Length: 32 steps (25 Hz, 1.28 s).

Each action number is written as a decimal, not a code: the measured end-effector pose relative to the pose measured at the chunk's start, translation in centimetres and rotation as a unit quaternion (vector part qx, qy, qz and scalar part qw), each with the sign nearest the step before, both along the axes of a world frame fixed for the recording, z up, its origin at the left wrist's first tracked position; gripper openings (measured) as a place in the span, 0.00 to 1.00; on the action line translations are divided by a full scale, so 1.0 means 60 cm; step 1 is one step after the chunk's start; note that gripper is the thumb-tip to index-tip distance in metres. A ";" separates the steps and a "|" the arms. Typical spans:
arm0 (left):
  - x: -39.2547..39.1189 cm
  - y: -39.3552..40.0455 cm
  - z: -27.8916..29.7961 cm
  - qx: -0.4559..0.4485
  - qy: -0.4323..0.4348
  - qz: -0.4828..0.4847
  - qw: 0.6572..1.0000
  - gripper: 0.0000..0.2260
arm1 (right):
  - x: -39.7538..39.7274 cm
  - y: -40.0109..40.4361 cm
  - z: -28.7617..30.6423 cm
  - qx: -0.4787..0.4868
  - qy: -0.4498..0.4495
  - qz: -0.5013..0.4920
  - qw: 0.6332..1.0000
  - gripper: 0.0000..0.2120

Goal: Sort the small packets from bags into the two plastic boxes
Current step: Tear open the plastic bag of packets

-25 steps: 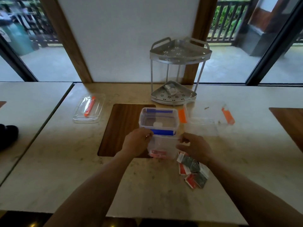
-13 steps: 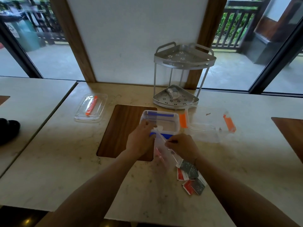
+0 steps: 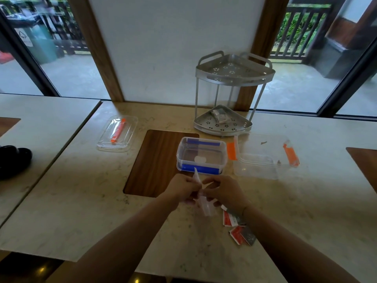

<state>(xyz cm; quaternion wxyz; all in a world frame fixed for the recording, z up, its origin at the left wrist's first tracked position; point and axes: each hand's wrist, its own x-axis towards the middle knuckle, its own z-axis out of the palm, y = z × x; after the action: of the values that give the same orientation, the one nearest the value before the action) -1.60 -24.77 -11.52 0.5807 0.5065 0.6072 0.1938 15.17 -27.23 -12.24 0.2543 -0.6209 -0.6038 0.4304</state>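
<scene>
My left hand (image 3: 181,187) and my right hand (image 3: 225,192) both pinch a small clear plastic bag (image 3: 201,198) between them, just in front of the blue-clipped plastic box (image 3: 202,156). That box stands open with nothing but a white mark on its floor. To its right stands the larger orange-clipped plastic box (image 3: 263,158), also open. Several red and grey small packets (image 3: 237,226) lie loose on the table under my right wrist.
A metal two-tier corner rack (image 3: 228,94) stands behind the boxes, with a bag of packets (image 3: 219,115) on its lower shelf. A clear lid with an orange clip (image 3: 117,133) lies at the left. A wood inlay (image 3: 157,162) is set in the marble table. A black object (image 3: 12,160) sits on the neighbouring table.
The bag was held up against the blue-clipped box; both hands have drawn it back toward me and bunched it between them. The loose packets have not moved.
</scene>
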 end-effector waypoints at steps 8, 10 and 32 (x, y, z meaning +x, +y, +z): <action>0.018 0.009 0.018 0.012 0.054 -0.034 0.998 0.08 | -0.001 0.004 0.014 0.019 -0.101 0.037 0.994 0.13; 0.019 0.011 0.017 0.014 0.059 -0.050 0.997 0.08 | -0.002 0.007 0.012 -0.006 -0.086 0.029 0.996 0.12; 0.007 0.042 0.031 0.063 0.050 -0.203 0.976 0.06 | 0.019 0.039 0.026 -0.056 -0.033 0.070 0.995 0.10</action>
<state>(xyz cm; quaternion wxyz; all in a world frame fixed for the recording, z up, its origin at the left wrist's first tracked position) -1.20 -22.26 -9.66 0.5437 0.6639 0.5066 0.0837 16.28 -24.87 -10.69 0.1683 -0.6043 -0.6288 0.4595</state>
